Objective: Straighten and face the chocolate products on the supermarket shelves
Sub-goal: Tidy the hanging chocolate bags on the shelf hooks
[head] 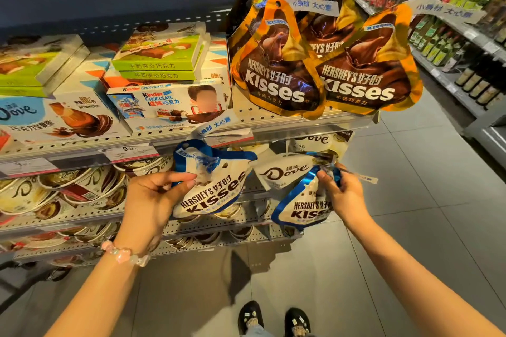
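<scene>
My left hand point(153, 200) grips a white-and-blue Hershey's Kisses bag point(216, 186) in front of the lower shelf, thumb across its face. A second white-and-blue Kisses bag point(304, 208) hangs tilted from my right hand point(339, 191), which pinches its upper blue edge. Both bags are held off the shelf, label towards me. Above them, several gold-and-brown Kisses bags point(279, 71) stand leaning on the top shelf point(273, 117) at its right end. A white Dove pouch point(284, 169) shows between the two held bags.
Kinder boxes point(167, 101), green boxes point(158, 49) and a Dove box point(60, 115) lie stacked on the upper shelf at left. Round Dove tubs point(54, 189) fill the lower shelves. An aisle with grey floor tiles point(410, 200) runs right, past a bottle shelf point(465, 44).
</scene>
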Motion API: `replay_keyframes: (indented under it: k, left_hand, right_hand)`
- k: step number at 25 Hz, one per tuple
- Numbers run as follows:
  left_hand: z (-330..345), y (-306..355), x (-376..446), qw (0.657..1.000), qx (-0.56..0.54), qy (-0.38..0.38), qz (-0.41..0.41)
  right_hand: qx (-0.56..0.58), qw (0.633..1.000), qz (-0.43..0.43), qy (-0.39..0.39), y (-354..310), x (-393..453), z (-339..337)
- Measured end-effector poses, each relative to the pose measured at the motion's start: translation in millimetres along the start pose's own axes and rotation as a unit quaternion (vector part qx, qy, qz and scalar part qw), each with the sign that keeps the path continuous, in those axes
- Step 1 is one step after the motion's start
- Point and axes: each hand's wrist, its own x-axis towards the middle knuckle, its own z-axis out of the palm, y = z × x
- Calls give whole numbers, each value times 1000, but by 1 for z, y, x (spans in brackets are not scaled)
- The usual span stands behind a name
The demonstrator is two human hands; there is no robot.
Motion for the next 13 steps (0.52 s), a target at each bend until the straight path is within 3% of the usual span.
replay_keyframes:
  k: [5, 13]
  left_hand:
    - [-12, 1, -5, 998, 47, 16, 30]
    - [-14, 2, -4, 998, 56, 20, 25]
  right_hand:
    - [-33, 998, -28, 36, 14, 23, 12]
    - [0, 998, 32, 48, 29, 60, 56]
